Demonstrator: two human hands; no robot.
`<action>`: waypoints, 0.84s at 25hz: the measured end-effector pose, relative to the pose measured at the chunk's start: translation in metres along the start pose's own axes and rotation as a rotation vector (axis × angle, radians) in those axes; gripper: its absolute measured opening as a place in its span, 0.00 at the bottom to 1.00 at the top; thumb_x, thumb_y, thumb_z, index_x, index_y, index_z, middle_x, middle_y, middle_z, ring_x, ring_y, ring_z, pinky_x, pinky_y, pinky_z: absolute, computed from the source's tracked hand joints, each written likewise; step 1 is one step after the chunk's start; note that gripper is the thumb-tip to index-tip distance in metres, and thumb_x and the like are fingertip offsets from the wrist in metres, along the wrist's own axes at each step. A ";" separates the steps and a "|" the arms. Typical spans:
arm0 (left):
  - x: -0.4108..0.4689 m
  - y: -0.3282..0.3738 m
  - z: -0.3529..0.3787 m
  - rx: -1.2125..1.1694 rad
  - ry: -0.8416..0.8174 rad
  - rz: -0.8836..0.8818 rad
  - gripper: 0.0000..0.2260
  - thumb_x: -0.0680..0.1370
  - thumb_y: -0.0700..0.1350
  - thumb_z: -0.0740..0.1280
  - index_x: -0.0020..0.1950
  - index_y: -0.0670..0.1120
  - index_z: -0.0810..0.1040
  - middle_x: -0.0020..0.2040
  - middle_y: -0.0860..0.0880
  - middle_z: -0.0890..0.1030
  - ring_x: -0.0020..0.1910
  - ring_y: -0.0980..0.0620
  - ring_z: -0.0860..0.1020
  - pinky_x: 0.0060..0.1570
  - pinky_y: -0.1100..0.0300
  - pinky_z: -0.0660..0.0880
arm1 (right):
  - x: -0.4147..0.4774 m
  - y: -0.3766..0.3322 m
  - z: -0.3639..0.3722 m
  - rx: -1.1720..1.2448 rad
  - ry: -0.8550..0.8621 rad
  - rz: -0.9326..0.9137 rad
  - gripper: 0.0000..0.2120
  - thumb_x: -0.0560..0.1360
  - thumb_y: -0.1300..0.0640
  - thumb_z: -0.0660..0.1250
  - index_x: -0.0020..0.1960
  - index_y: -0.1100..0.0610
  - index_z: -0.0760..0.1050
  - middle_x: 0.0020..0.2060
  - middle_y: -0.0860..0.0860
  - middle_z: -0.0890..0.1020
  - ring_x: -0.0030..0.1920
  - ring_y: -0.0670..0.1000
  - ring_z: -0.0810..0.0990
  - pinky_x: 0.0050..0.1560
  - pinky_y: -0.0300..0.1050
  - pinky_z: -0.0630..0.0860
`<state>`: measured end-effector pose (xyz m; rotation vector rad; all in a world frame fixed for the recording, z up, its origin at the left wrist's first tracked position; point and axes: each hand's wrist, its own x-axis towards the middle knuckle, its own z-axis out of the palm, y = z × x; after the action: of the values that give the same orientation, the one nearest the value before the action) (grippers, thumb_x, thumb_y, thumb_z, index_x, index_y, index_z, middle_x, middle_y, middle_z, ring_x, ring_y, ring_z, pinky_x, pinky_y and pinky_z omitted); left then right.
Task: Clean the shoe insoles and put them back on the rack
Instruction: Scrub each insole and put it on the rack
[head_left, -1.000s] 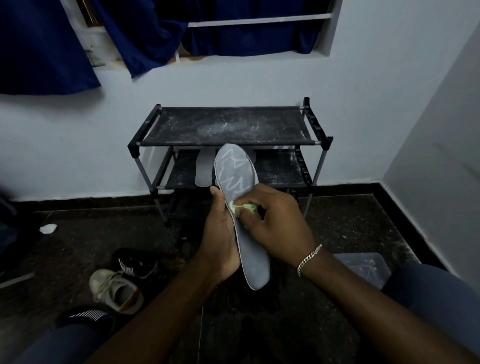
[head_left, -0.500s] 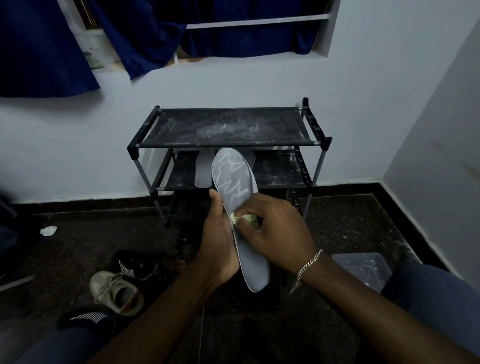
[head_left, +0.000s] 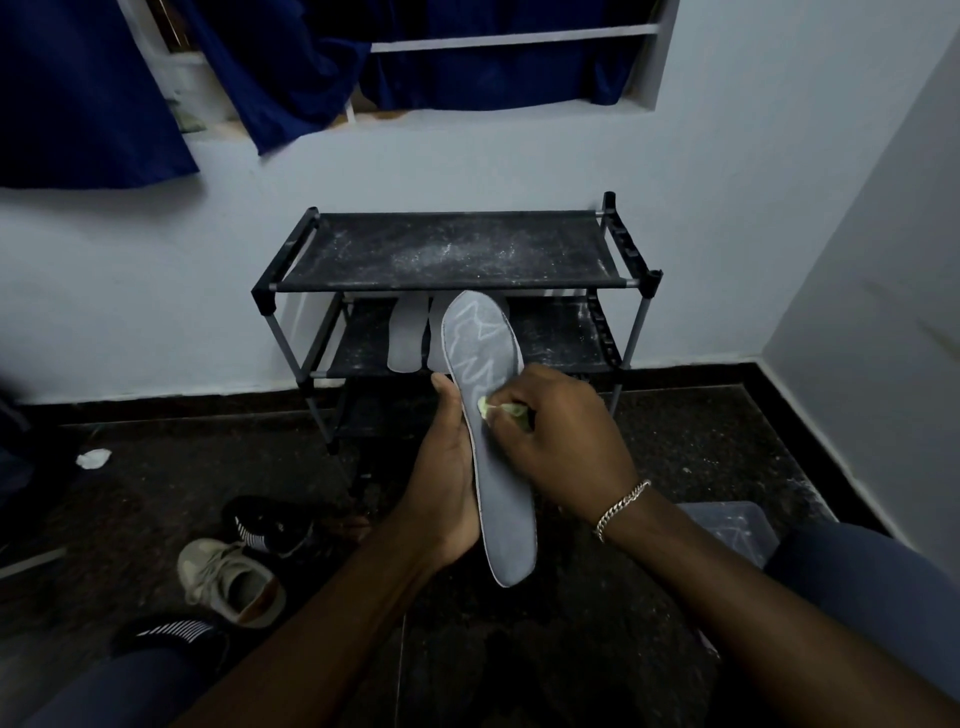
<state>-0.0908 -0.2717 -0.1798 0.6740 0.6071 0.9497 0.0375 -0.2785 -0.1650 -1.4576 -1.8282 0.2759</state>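
While the left hand (head_left: 441, 483) grips the grey insole (head_left: 501, 499) along its left edge at the centre of the frame, toe pointing up toward the shoe rack (head_left: 457, 249), the right hand (head_left: 561, 441) pinches a small yellow-green cloth (head_left: 496, 408) against the insole's middle. Pale insoles (head_left: 405, 338) lie on the rack's middle shelf behind. Since half a second ago the cloth has moved slightly up toward the toe
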 end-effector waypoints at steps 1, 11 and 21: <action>0.001 -0.001 0.000 0.001 -0.007 -0.007 0.35 0.80 0.68 0.46 0.73 0.45 0.72 0.69 0.41 0.76 0.70 0.45 0.74 0.71 0.48 0.67 | 0.000 -0.002 0.001 -0.004 -0.009 -0.020 0.07 0.74 0.51 0.67 0.46 0.52 0.82 0.43 0.46 0.81 0.44 0.50 0.81 0.44 0.53 0.79; -0.001 0.001 -0.006 0.134 -0.059 0.015 0.16 0.84 0.45 0.59 0.70 0.41 0.74 0.63 0.39 0.79 0.62 0.44 0.79 0.59 0.52 0.77 | 0.006 0.008 -0.011 -0.049 -0.014 -0.073 0.06 0.75 0.54 0.68 0.47 0.53 0.83 0.42 0.46 0.80 0.41 0.49 0.80 0.40 0.54 0.79; 0.000 -0.005 -0.008 0.245 -0.136 0.075 0.22 0.75 0.26 0.59 0.64 0.44 0.76 0.57 0.41 0.82 0.57 0.45 0.81 0.56 0.53 0.79 | 0.005 0.005 -0.007 0.046 -0.053 -0.088 0.07 0.74 0.55 0.69 0.49 0.53 0.84 0.44 0.45 0.81 0.45 0.48 0.81 0.47 0.53 0.79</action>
<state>-0.0941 -0.2715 -0.1890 0.9782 0.5856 0.8979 0.0456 -0.2747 -0.1609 -1.3464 -1.9105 0.3135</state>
